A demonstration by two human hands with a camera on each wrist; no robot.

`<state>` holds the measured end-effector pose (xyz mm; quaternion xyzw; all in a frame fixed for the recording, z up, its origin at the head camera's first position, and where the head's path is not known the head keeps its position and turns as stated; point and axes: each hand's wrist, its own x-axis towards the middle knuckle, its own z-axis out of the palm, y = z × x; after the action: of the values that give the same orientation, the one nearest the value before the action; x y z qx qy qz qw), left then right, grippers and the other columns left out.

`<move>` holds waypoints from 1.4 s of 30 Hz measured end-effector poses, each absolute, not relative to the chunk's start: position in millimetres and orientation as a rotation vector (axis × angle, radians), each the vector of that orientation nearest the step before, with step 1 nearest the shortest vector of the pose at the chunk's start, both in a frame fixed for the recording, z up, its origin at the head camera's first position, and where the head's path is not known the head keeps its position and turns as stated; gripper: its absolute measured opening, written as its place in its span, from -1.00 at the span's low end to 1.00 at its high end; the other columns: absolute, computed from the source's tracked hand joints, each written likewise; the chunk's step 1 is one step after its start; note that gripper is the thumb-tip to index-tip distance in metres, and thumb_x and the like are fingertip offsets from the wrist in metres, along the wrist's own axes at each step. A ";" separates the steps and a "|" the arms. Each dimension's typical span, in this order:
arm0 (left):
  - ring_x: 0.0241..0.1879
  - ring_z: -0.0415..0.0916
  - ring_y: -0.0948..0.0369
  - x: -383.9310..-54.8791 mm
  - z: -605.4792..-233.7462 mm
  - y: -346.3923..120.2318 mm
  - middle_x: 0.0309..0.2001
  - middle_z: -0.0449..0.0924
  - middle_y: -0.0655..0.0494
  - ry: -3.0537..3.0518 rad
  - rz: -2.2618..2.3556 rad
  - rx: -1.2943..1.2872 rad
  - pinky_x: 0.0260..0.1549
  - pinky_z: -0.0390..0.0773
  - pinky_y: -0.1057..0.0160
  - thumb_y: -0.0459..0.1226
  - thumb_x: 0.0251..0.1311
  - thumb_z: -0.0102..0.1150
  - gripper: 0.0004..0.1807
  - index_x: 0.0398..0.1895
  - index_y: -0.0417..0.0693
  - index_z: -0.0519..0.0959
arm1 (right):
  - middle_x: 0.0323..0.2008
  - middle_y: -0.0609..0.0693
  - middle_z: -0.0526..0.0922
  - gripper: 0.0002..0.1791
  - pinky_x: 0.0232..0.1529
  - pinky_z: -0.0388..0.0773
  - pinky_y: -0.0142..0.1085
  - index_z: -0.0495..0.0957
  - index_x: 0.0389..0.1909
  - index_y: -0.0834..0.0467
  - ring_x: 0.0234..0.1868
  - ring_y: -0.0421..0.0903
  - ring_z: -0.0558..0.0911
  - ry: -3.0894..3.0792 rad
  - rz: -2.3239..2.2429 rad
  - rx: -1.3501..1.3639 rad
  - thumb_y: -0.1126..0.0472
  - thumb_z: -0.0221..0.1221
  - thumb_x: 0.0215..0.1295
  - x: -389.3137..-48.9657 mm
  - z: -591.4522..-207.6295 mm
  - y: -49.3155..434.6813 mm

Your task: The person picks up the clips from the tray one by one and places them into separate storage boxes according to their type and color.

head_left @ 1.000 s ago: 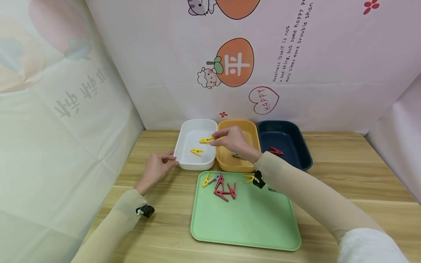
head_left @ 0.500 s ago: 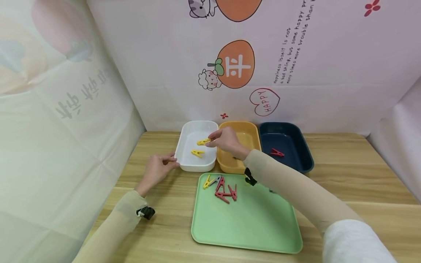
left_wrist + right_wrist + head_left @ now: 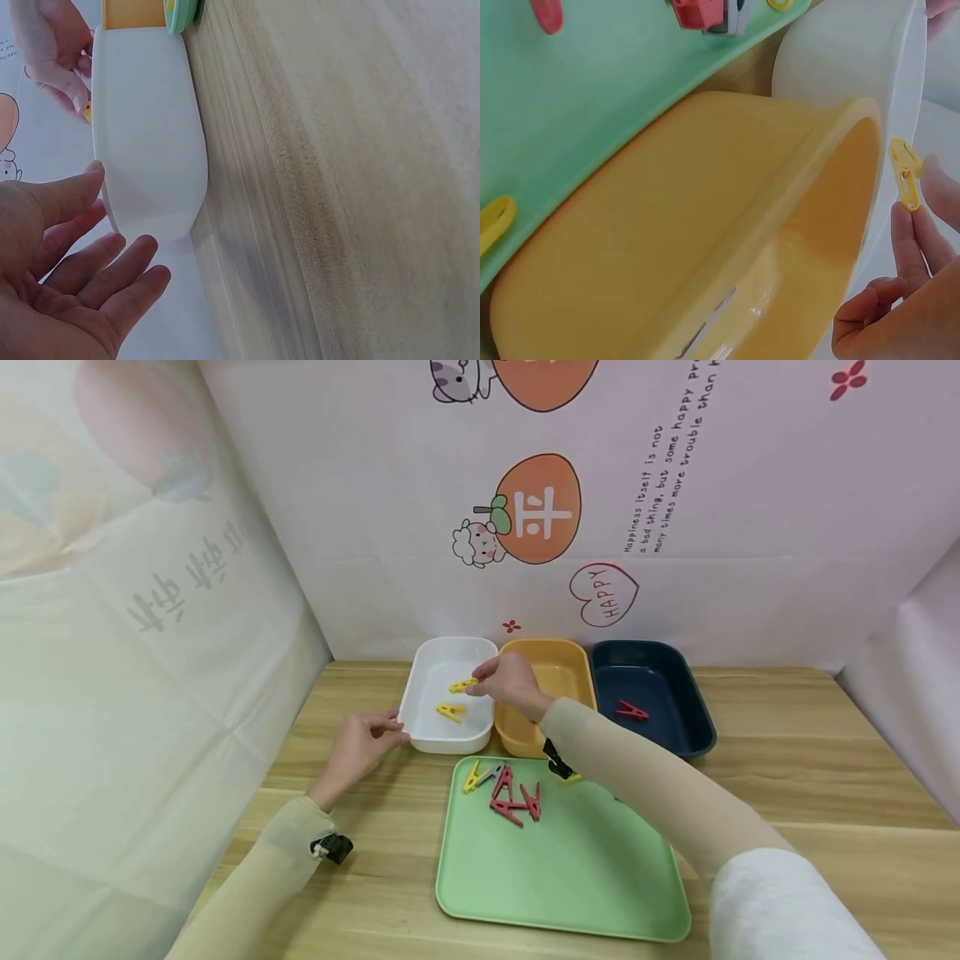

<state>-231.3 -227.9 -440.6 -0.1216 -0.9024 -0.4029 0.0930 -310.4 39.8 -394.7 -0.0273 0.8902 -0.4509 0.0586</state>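
Observation:
My right hand (image 3: 510, 681) pinches a yellow clothespin (image 3: 463, 686) between thumb and fingertips above the white bin (image 3: 450, 746). In the right wrist view, that clothespin (image 3: 905, 172) is beside the thumb, with two fingertips under its end. Another yellow clothespin (image 3: 451, 712) lies on the white bin's floor. My left hand (image 3: 356, 756) is at that bin's near left corner. The left wrist view has its thumb (image 3: 94, 169) touching the rim and the other fingers loosely spread by the end wall. On the green tray (image 3: 562, 877) lie red clothespins (image 3: 507, 811), a grey one (image 3: 492, 773) and yellow ones.
Right of the white bin stand a yellow bin (image 3: 566, 652) and a dark blue bin (image 3: 693, 693), which holds a red clothespin (image 3: 632, 711). The bins stand in a row on the wooden table (image 3: 787, 735), against a printed cloth (image 3: 412, 527). My right forearm crosses over the tray.
My right hand has moved slightly left, carrying the yellow clothespin farther over the white bin. My left hand has stayed at the bin's corner.

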 end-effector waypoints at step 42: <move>0.14 0.65 -0.18 -233.4 -440.7 -227.9 0.17 0.66 -0.23 -2.690 -1.209 -0.360 0.03 0.69 -0.11 -0.37 0.21 0.53 -0.77 -0.15 -0.38 0.77 | -0.16 0.02 0.77 -0.79 -0.05 0.68 -0.21 0.80 -0.13 0.17 -0.09 0.00 0.65 2.683 -1.340 -0.139 0.18 0.51 0.28 -304.5 -390.2 27.8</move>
<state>-233.4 -227.9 -440.7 -0.1206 -0.9022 -0.4053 0.0851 -304.5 27.8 -390.2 -0.0462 0.8915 -0.4453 0.0696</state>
